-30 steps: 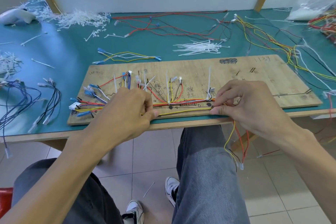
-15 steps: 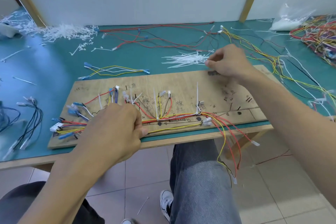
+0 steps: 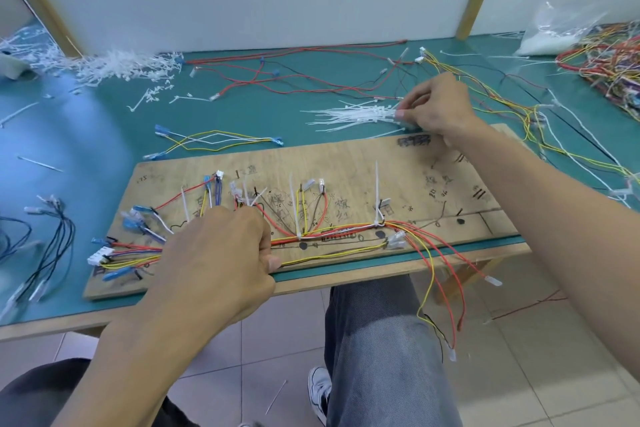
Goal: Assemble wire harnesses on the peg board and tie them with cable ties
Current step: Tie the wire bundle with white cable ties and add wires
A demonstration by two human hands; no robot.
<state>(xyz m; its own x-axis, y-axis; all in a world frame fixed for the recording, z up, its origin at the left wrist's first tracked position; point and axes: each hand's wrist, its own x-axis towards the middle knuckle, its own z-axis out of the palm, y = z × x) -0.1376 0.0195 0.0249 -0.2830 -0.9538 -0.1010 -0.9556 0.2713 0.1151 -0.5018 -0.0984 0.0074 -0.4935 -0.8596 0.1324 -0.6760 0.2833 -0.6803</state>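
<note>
A wooden peg board (image 3: 408,177) lies on the green table near its front edge. Red, yellow and white harness wires (image 3: 332,232) run along the board's front, bound by upright white cable ties (image 3: 376,198); loose ends hang over the edge at the right. My left hand (image 3: 221,253) rests closed on the wire bundle at the board's left-middle, pinching it. Behind the board, my right hand (image 3: 436,107) pinches the heads of a pile of white cable ties (image 3: 353,114) on the table.
Cut tie scraps (image 3: 114,68) litter the back left. Loose red and black wires (image 3: 294,80) lie at the back, yellow and white ones (image 3: 214,140) behind the board. A tangled wire heap (image 3: 609,59) sits far right, dark wires (image 3: 52,236) left. My knees are below the table edge.
My right hand left the wires at the board's front right and moved back to the tie pile. The wire ends it let go of now hang over the edge. My left hand stayed.
</note>
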